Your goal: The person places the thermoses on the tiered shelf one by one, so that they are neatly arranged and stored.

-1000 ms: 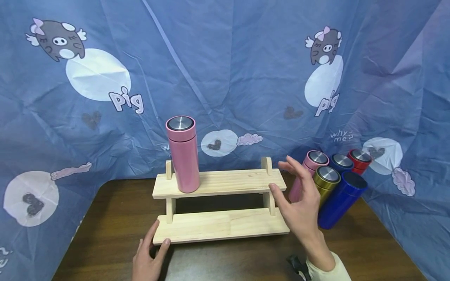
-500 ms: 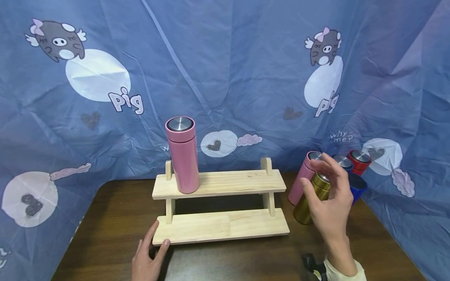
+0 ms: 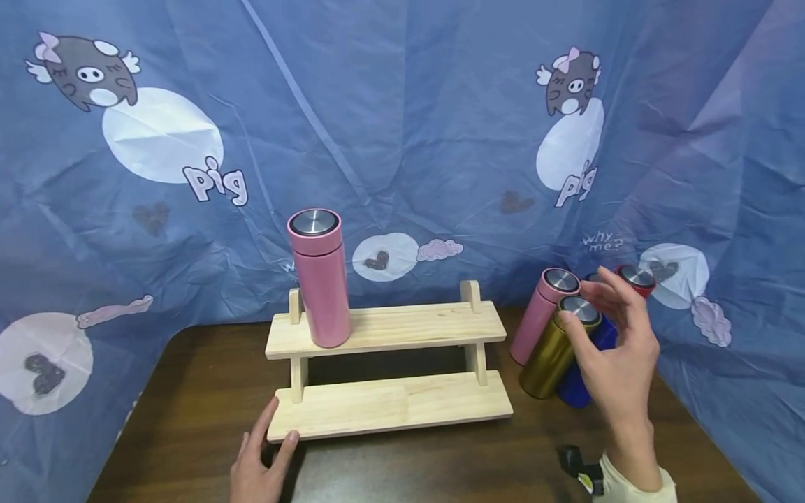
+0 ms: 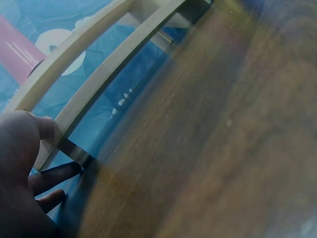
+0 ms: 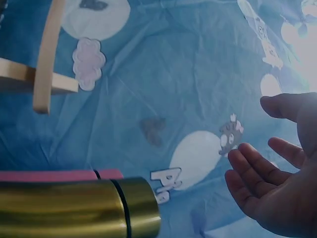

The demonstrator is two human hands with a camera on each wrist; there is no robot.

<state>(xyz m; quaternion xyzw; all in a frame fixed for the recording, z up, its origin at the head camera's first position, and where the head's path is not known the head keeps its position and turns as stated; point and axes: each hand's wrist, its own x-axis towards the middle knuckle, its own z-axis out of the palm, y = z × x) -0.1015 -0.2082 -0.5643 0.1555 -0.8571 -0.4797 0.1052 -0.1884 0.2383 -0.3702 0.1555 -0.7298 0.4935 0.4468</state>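
My left hand (image 3: 259, 461) grips the left front corner of a two-tier wooden shelf (image 3: 390, 405) by its lower board. In the left wrist view the thumb is against the board, with other fingers reaching below. A pink thermos (image 3: 323, 293) stands upright at the left of the upper tier. My right hand (image 3: 619, 363), thumb and fingers spread, hovers over the bottle group at right, nearest a gold thermos (image 3: 550, 360). The right wrist view shows this thermos (image 5: 74, 208) apart from the fingers, with nothing held in the palm.
Beside the gold thermos stand a second pink thermos (image 3: 534, 318) and a dark blue one (image 3: 575, 388). A red thermos (image 3: 636, 276) is behind, partly hidden by the right hand. A blue printed cloth (image 3: 440, 140) hangs behind the brown table (image 3: 182, 405).
My right hand has moved right, from beside the shelf's right end across the gold thermos toward the blue one. The left hand stays at the shelf corner. The head view has shifted slightly.
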